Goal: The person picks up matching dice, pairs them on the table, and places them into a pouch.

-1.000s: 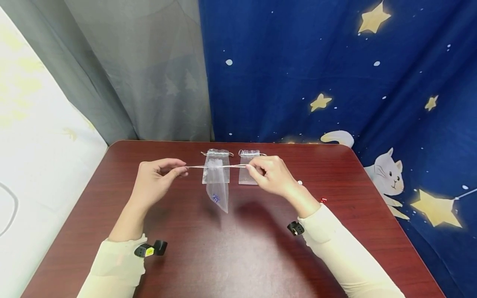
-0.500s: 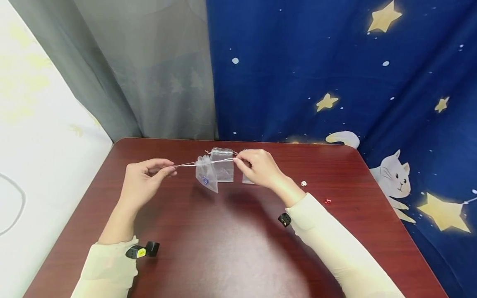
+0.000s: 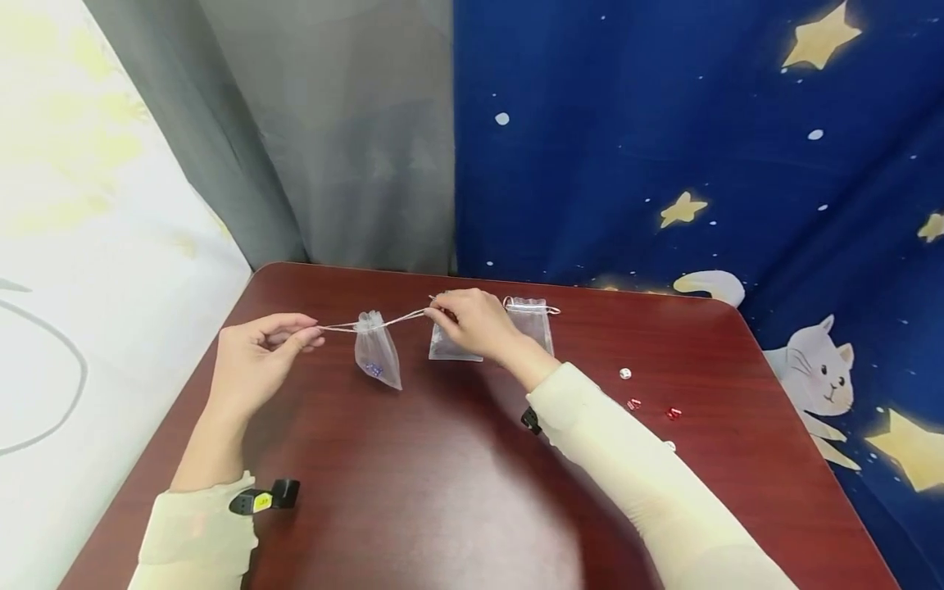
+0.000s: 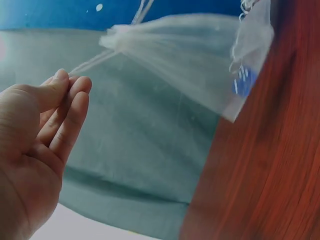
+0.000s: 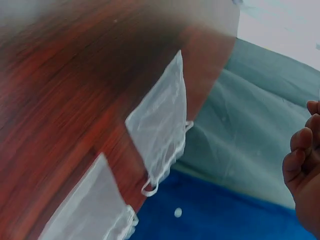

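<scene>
A sheer white drawstring organza bag (image 3: 378,356) hangs above the table between both hands, its neck gathered and its lower corner slanting down. Small blue pieces, apparently dice (image 3: 374,370), lie at its bottom. The left hand (image 3: 254,360) pinches the cord loop on one side between thumb and fingertips, also plain in the left wrist view. On the other side, the right hand (image 3: 479,328) pinches the opposite cord (image 3: 401,318). Behind the right hand lies a flat organza bag (image 3: 453,344), partly hidden; a second flat bag (image 3: 534,324) lies right of it.
Small red dice (image 3: 673,414) and white dice (image 3: 625,374) lie at the right of the dark red table (image 3: 413,492), some close to the right sleeve. A grey curtain (image 3: 369,147) and a blue star-printed curtain (image 3: 590,147) hang behind the table's far edge.
The bag's mouth has drawn together into a gathered neck as its cords came out on both sides. Both hands and the bag have shifted left in view; more red and white dice show.
</scene>
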The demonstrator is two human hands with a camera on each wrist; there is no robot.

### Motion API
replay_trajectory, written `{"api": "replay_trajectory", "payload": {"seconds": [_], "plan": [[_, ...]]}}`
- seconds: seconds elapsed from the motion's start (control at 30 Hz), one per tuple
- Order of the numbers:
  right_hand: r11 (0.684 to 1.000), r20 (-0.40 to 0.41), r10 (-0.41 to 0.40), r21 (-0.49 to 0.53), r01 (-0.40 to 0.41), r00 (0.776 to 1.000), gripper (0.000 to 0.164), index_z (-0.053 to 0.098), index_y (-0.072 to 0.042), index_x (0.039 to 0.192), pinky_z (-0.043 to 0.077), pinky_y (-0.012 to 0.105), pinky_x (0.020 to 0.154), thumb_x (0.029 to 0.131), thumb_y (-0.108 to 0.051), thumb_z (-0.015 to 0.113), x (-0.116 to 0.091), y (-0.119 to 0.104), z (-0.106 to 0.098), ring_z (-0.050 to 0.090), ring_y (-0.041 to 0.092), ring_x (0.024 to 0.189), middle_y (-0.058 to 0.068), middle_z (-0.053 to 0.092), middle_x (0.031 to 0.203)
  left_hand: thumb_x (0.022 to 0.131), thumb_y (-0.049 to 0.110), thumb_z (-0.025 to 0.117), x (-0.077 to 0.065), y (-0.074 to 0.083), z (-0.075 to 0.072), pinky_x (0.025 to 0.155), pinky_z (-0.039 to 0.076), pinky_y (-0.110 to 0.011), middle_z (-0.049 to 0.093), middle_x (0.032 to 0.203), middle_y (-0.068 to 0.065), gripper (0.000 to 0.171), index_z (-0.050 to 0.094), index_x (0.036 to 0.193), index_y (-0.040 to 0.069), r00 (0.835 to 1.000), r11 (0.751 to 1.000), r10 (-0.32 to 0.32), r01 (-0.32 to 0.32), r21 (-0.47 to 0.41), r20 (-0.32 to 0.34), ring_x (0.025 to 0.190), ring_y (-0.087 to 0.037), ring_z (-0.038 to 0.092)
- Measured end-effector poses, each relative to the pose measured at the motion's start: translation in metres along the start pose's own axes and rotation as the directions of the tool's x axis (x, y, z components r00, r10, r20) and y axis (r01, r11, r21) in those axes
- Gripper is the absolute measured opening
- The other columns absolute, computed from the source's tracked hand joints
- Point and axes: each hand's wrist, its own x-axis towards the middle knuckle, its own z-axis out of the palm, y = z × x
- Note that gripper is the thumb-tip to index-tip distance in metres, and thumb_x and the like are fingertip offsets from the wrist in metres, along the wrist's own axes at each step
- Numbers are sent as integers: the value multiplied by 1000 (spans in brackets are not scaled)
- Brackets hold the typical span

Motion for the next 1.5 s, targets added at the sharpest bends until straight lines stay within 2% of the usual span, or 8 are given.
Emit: {"api": "replay_trajectory", "payload": {"seconds": [0.23, 0.6, 0.77, 0.83, 0.93, 1.0, 1.2, 1.5], "plan": [[996, 88, 59, -79, -52, 994, 21, 77, -18, 102, 56, 36, 69, 103, -31, 60, 28, 1, 19, 70, 13, 82, -4, 76, 96, 86, -9, 74, 12, -8, -5, 68, 57, -15, 75, 86, -21, 13, 75, 99, -4, 999, 999, 37, -37, 3, -13, 73, -1, 72], [984, 38, 144, -112, -139, 989, 22, 77, -17, 100, 57, 39, 68, 103, -31, 61, 48, 7, 39, 71, 18, 82, -3, 75, 89, 86, -7, 76, 34, -31, 3, 66, 53, -9, 74, 87, -23, 13, 75, 99, -6, 996, 996, 60, -55, 70, -65, 71, 7, 69], [969, 53, 227, -114, -220, 972, 27, 74, -16, 114, 57, 40, 66, 102, -37, 61, 46, 12, 41, 72, 20, 80, -2, 75, 87, 86, 1, 79, 40, -37, 8, 75, 52, -9, 75, 104, -17, 30, 73, 116, 0, 995, 983, 78, -66, 170, -65, 87, -9, 73], [959, 65, 270, -104, -263, 961, 34, 69, -16, 124, 57, 39, 66, 102, -41, 61, 44, 13, 41, 72, 20, 80, -2, 75, 86, 87, 5, 80, 41, -41, 10, 88, 53, -21, 72, 118, -15, 42, 69, 128, 6, 994, 969, 88, -72, 235, -58, 104, -21, 70], [949, 65, 310, -73, -306, 948, 42, 62, -15, 133, 56, 38, 66, 101, -42, 61, 39, 15, 38, 71, 19, 78, -3, 74, 84, 88, 10, 80, 41, -44, 14, 101, 47, -45, 64, 134, -15, 53, 62, 137, 9, 991, 946, 122, -100, 308, -53, 123, -35, 59], [946, 47, 322, -43, -321, 945, 41, 62, -15, 133, 55, 38, 66, 101, -40, 63, 34, 17, 36, 70, 18, 77, -3, 73, 84, 89, 10, 78, 40, -45, 18, 106, 41, -55, 61, 138, -17, 52, 61, 138, 7, 988, 943, 148, -125, 310, -52, 130, -38, 53], [937, -40, 348, 44, -346, 937, 33, 66, -12, 125, 52, 38, 62, 98, -32, 65, 2, 19, 23, 67, 16, 70, -4, 71, 77, 91, 6, 73, 29, -42, 40, 113, 37, -52, 59, 138, -20, 42, 63, 131, -2, 978, 934, 207, -207, 291, 33, 135, -39, 49], [926, -107, 377, 73, -371, 920, 29, 68, -9, 118, 49, 36, 60, 97, -28, 67, -48, 20, 4, 58, 14, 62, -4, 63, 68, 91, 2, 71, 9, -41, 73, 104, 44, -54, 61, 134, -20, 38, 64, 128, -4, 960, 935, 179, -234, 267, 215, 124, -38, 58]]}}
